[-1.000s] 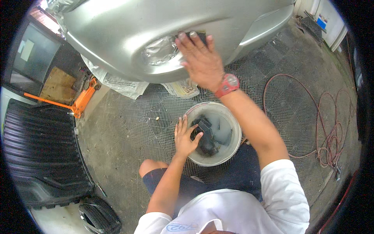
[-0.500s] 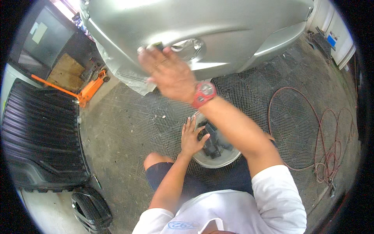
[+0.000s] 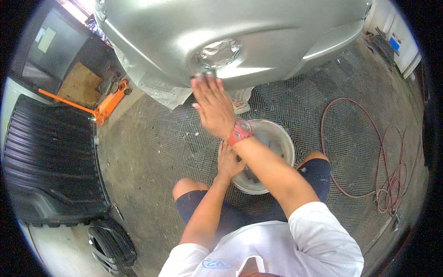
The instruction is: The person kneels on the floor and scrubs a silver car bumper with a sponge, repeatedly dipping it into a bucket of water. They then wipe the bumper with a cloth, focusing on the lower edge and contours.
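A silver bumper-like car panel (image 3: pixel 157 27) curves across the top, its oval recess covered with crumpled foil (image 3: pixel 219 53). My right hand (image 3: pixel 213 108), with a red watch on the wrist, lies flat at the panel's lower edge below the foil. Its outstretched fingers press a small dark pad (image 3: pixel 210 74) there; the pad is mostly hidden. Nearer my body, my left hand (image 3: pixel 227 161) rests on the left rim of a whitish bucket (image 3: pixel 290 143), fingers extended and partly covered by my right forearm. Dark pieces inside the bucket are mostly hidden behind that forearm.
Masking paper (image 3: pixel 161 92) hangs below the panel. At left are an orange floor jack (image 3: pixel 108 107), a ribbed black liner (image 3: pixel 50 159) and a tyre (image 3: pixel 110 247). A reddish hose (image 3: pixel 325 138) lies coiled at right on the patterned floor mat (image 3: pixel 157 138).
My right hand has moved down and slightly right across the panel, from beside the foil to below it, with the pad. My left hand stays by the bucket rim.
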Demonstrator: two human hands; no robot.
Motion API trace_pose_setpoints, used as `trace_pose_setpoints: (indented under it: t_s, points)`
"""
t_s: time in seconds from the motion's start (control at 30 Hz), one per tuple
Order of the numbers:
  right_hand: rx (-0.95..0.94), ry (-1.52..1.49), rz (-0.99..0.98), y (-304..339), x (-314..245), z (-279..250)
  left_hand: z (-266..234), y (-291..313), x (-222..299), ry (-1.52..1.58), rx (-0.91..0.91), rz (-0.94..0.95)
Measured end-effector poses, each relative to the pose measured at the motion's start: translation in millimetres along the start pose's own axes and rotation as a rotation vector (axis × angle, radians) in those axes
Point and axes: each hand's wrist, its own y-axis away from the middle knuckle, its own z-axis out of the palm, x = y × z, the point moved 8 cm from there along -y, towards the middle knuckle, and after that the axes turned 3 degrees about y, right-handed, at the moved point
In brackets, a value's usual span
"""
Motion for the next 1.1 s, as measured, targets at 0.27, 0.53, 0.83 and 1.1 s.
trace_pose_setpoints:
  t_s: [0.27, 0.53, 0.83, 1.1]
  points:
    - [0.419, -0.752, 0.502, -29, -52, -34, 5, -7, 10, -0.144, 0.001, 0.028]
    - [1.006, -1.803, 0.5, -62, -24, -111, 9, 5, 5, -0.313, 0.034, 0.079]
    - [0.023, 0.223, 0.106, 22, 17, 9, 17, 7, -30, -0.013, 0.127, 0.026]
    - [0.643, -0.185, 0.584, 59, 151, -55, 1, 0, -8, -0.101, 0.117, 0.106]
